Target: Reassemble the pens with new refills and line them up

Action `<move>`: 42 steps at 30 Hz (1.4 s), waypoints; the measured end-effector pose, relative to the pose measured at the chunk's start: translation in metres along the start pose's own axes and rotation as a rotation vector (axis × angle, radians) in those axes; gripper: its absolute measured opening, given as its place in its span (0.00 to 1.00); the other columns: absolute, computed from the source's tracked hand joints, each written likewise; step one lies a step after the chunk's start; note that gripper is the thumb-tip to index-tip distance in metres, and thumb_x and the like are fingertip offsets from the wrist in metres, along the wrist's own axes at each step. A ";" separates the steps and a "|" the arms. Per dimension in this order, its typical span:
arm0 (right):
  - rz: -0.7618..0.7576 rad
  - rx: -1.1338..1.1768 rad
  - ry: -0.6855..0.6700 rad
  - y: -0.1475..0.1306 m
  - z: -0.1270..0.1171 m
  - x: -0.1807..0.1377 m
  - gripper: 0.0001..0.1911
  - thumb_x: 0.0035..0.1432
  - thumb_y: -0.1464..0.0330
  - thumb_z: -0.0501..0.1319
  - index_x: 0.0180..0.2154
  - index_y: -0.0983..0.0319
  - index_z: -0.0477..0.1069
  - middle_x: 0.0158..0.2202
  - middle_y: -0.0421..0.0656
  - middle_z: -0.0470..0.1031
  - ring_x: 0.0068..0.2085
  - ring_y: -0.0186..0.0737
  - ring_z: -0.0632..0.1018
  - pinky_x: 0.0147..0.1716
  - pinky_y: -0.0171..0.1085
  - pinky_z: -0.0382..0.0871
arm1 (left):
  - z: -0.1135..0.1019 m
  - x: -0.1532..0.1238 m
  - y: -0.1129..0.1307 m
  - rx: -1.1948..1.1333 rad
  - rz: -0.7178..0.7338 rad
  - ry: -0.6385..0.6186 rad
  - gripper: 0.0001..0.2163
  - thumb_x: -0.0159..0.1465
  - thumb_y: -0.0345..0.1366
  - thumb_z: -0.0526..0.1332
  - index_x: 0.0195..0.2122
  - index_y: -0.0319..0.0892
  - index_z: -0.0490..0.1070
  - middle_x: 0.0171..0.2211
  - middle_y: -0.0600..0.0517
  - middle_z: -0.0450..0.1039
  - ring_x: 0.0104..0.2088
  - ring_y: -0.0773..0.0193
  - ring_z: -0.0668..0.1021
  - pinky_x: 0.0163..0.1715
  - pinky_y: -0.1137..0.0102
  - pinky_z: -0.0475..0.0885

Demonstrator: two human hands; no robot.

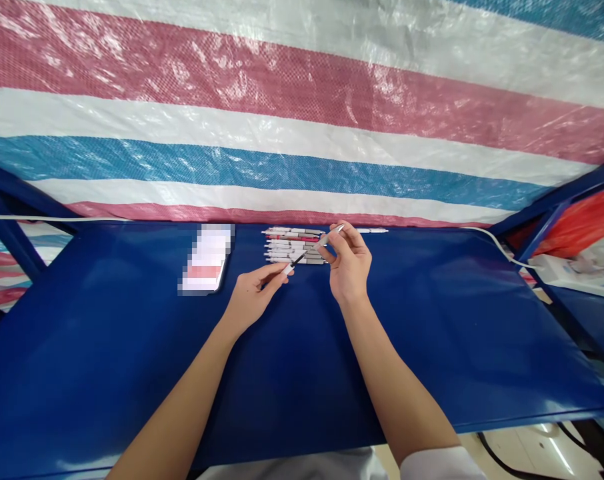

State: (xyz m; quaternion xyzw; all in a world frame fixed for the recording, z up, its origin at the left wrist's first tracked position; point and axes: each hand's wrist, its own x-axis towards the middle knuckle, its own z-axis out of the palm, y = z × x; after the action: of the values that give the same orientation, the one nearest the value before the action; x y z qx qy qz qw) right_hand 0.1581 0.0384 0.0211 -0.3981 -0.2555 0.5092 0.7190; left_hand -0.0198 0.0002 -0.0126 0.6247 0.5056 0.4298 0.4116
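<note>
My left hand (256,293) pinches a short white pen part (288,269), and a thin dark refill (299,259) sticks out of it toward the upper right. My right hand (349,260) is closed on a white and clear pen barrel (327,237), tilted up to the right. The refill's far end points at the barrel; whether it sits inside I cannot tell. Just behind both hands lies a row of several white and grey pens (282,250), one with red on it. Part of the row is hidden by the hands.
A phone (207,260) with a blurred-out screen lies left of the pens on the blue table (282,373). One more pen (375,231) lies at the back edge. Striped sheeting (282,127) hangs behind, with blue frame posts (542,233) and a white cable (497,243) at the sides.
</note>
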 end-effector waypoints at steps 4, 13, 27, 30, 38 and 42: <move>-0.022 -0.019 0.005 0.002 0.000 -0.001 0.15 0.45 0.66 0.71 0.38 0.56 0.75 0.39 0.36 0.78 0.35 0.32 0.80 0.33 0.34 0.80 | 0.000 0.000 -0.001 0.008 0.004 -0.009 0.15 0.65 0.44 0.62 0.49 0.44 0.78 0.40 0.50 0.82 0.37 0.61 0.82 0.44 0.66 0.79; -0.023 -0.022 -0.006 -0.001 0.002 -0.005 0.15 0.43 0.66 0.72 0.37 0.56 0.75 0.38 0.37 0.78 0.34 0.32 0.79 0.31 0.34 0.80 | -0.001 0.000 -0.003 0.039 0.007 -0.027 0.15 0.65 0.44 0.62 0.49 0.45 0.77 0.40 0.51 0.82 0.37 0.61 0.82 0.44 0.67 0.78; 0.025 -0.085 -0.109 0.022 -0.006 -0.028 0.13 0.44 0.66 0.72 0.34 0.58 0.75 0.37 0.37 0.78 0.35 0.33 0.80 0.34 0.34 0.81 | 0.004 -0.003 0.007 0.071 0.035 -0.024 0.14 0.65 0.42 0.61 0.48 0.43 0.78 0.41 0.50 0.82 0.37 0.60 0.83 0.43 0.67 0.79; 0.025 -0.089 -0.107 0.024 -0.010 -0.030 0.13 0.45 0.66 0.72 0.34 0.58 0.74 0.37 0.37 0.78 0.34 0.32 0.80 0.33 0.34 0.81 | 0.007 -0.004 0.009 0.106 0.066 -0.019 0.13 0.65 0.42 0.61 0.47 0.43 0.78 0.42 0.50 0.82 0.40 0.58 0.83 0.45 0.66 0.78; 0.015 -0.096 -0.147 0.026 -0.014 -0.031 0.12 0.46 0.67 0.72 0.32 0.58 0.72 0.36 0.35 0.78 0.34 0.31 0.80 0.32 0.34 0.82 | 0.011 -0.006 0.005 0.237 0.236 0.091 0.11 0.65 0.38 0.60 0.45 0.45 0.79 0.42 0.50 0.82 0.41 0.59 0.82 0.46 0.66 0.76; 0.017 -0.071 -0.150 0.026 -0.015 -0.029 0.13 0.45 0.66 0.73 0.32 0.58 0.72 0.35 0.35 0.78 0.33 0.30 0.79 0.30 0.32 0.81 | 0.012 -0.006 0.004 0.248 0.255 0.131 0.10 0.66 0.37 0.60 0.45 0.46 0.79 0.43 0.51 0.81 0.42 0.59 0.82 0.47 0.65 0.76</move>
State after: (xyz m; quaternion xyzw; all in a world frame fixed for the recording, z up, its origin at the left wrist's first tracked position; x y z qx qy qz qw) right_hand 0.1453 0.0110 -0.0077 -0.3864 -0.3232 0.5341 0.6789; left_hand -0.0082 -0.0071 -0.0132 0.7004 0.4973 0.4524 0.2398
